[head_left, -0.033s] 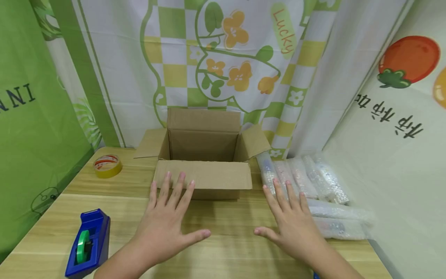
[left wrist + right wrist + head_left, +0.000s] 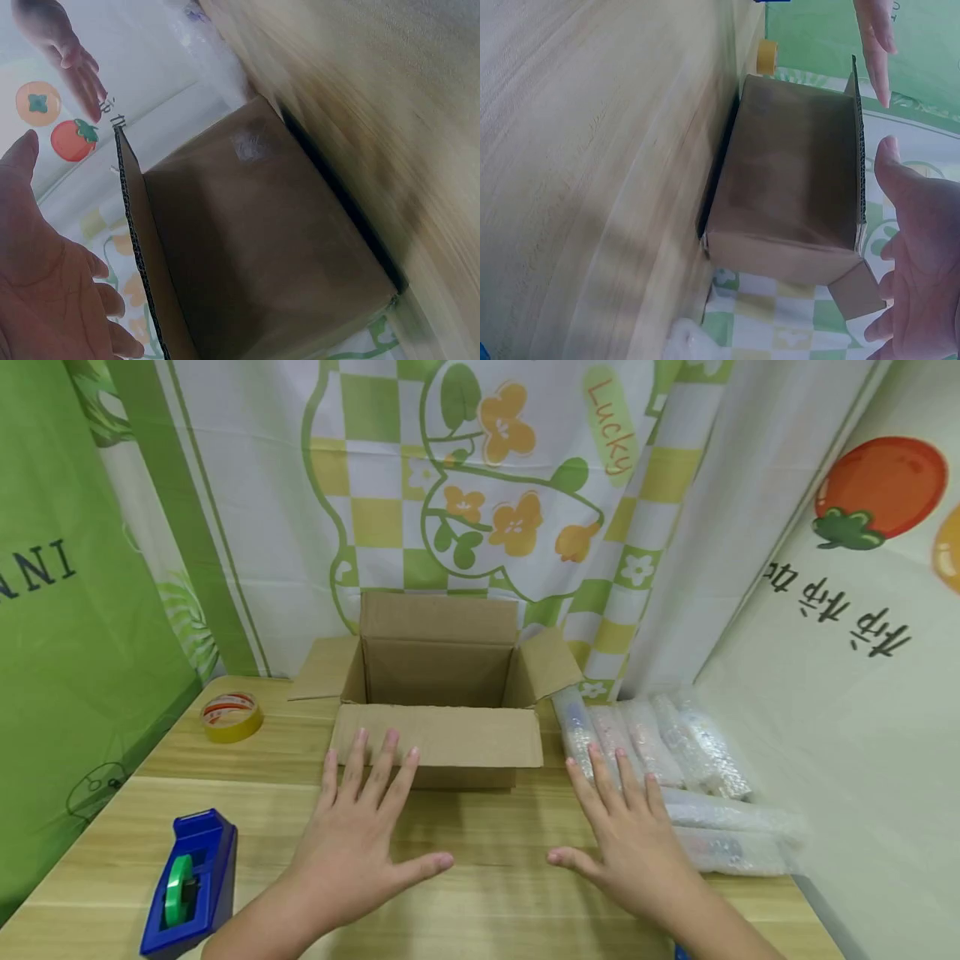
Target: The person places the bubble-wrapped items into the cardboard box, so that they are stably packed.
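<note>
An open cardboard box [image 2: 438, 737] stands at the back middle of the table, its flaps folded outward. My left hand [image 2: 352, 852] hovers in front of the box's left side, fingers straight and spread, holding nothing. On the other side my right hand [image 2: 633, 852] is held the same way, palm down, near several bubble-wrapped packages [image 2: 637, 735]. In the left wrist view the box's front wall [image 2: 247, 225] shows a shiny patch, and the left palm [image 2: 45, 292] is apart from the flap. The right wrist view shows the right hand [image 2: 922, 255] also clear of the cardboard.
A roll of yellow tape [image 2: 232, 718] lies at the back left of the wooden table [image 2: 480, 902]. Nearer, a blue tape dispenser [image 2: 191, 885] holds a green roll. More wrapped packages [image 2: 735, 847] lie along the right edge. A patterned curtain [image 2: 480, 485] hangs behind.
</note>
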### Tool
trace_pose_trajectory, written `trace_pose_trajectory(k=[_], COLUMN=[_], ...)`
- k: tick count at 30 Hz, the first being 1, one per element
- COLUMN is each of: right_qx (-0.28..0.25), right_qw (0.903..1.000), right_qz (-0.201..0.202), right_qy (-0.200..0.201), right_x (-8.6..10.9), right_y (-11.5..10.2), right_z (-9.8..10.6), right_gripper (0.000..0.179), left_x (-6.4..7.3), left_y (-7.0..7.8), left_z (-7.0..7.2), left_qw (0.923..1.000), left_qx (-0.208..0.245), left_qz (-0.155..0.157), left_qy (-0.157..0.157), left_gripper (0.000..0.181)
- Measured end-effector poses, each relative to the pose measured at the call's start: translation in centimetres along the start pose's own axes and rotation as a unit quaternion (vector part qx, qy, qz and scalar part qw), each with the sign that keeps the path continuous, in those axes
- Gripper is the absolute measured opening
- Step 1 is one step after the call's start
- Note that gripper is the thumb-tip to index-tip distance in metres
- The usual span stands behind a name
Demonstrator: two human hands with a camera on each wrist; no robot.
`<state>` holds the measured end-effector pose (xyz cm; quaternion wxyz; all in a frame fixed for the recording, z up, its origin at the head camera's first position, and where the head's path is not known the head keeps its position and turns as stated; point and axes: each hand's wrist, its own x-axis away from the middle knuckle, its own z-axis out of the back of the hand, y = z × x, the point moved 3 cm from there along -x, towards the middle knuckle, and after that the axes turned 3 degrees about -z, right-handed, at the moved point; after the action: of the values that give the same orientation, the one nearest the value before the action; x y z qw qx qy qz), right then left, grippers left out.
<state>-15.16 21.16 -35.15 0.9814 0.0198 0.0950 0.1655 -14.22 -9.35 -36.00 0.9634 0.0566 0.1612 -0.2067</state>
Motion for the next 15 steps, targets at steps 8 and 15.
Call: trace_pose_trajectory(k=[8,15], right_qx=[-0.022,-0.023], right_qw=[0.9997,0.9997], right_qz=[-0.003,-0.006], right_qy=[-0.01,-0.011], right_x=[-0.2,-1.3], right_y=[0.5,1.8], right_z=[1.1,2.6], right_gripper=[0.104,0.106], left_x=[-0.2,-4.5], left_y=[-1.0,-3.1], left_z=[1.7,7.0], left_qw=[0.9999,0.9969], left_qx=[0.011,0.061], left_qz=[0.007,0.028], left_qy=[0.001,0.04], left_gripper=[0.109,0.107])
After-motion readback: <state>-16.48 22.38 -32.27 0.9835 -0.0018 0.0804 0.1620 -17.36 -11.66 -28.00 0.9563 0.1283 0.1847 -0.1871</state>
